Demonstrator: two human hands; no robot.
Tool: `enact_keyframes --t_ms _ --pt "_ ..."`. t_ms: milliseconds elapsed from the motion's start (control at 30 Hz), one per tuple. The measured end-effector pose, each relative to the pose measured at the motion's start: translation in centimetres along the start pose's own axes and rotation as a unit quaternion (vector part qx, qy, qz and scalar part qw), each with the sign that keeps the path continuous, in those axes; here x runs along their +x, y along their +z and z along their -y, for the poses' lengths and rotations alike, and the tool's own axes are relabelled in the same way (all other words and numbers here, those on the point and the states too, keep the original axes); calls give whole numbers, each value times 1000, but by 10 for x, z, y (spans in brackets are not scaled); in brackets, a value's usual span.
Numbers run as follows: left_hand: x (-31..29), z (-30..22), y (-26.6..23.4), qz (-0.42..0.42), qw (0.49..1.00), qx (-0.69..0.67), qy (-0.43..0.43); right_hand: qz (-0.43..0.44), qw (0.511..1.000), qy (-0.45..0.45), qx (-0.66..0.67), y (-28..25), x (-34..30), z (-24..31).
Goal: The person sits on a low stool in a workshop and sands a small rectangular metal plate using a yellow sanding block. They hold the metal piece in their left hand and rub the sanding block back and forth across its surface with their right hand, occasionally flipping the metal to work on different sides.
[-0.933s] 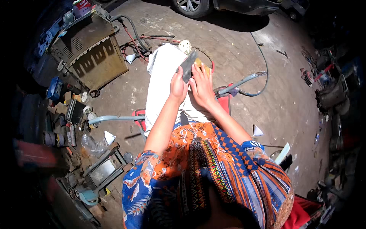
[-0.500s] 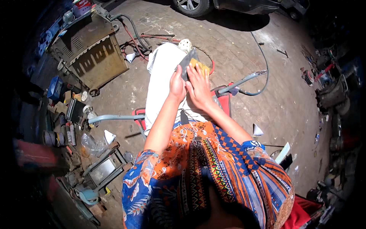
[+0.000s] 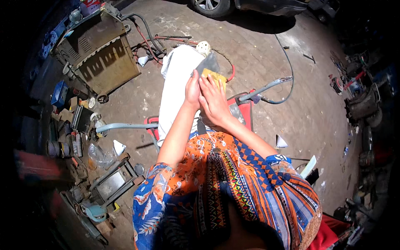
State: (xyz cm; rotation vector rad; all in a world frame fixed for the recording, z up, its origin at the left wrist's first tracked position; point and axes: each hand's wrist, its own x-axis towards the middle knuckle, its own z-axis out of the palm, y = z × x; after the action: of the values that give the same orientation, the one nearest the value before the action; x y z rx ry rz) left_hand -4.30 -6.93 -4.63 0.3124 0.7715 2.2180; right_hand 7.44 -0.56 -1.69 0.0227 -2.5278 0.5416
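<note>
A dark grey flat piece (image 3: 209, 62) lies tilted over my lap, its far end near a pale clog shoe (image 3: 203, 48). At its left edge my left hand (image 3: 192, 91) is closed, with the thumb side up and the other fingers hidden below. My right hand (image 3: 214, 102) lies flat, fingers stretched out, on a yellow sheet (image 3: 217, 78) that looks like sandpaper. That sheet rests over the right side of the grey piece. Both hands are close together, above my white trouser leg (image 3: 178, 75).
A worn metal cabinet-like machine (image 3: 100, 58) with hoses (image 3: 152, 39) stands far left. Tools, cans and a plastic bag (image 3: 100, 156) clutter the left floor. Grey tubes (image 3: 266, 87) with red fabric flank my seat. A car wheel (image 3: 211, 6) is at the back; more parts lie right.
My right hand and the yellow sheet have slid slightly toward me and left across the grey piece. My left hand stays nearly in place.
</note>
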Motion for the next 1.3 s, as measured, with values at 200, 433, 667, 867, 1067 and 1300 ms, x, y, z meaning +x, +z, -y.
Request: enact_keyframes --t_ms 200,433,667,867,1067,1300 --pt "1 5 11 -37 997 39 54 -42 995 87 -15 -1 13 -22" --pt "-2 -7 12 -39 998 49 19 0 999 8 36 -4 1 5" --pt "-5 -1 21 3 998 41 54 -46 998 51 0 2 12 -29" --pt "-5 -8 17 -59 996 66 24 -12 1000 -14 -8 -4 5 -1" --pt "14 11 -7 -50 997 42 48 -48 999 23 -1 0 13 -13" --pt "1 -1 16 -48 997 48 28 -12 1000 18 -14 -4 5 -10"
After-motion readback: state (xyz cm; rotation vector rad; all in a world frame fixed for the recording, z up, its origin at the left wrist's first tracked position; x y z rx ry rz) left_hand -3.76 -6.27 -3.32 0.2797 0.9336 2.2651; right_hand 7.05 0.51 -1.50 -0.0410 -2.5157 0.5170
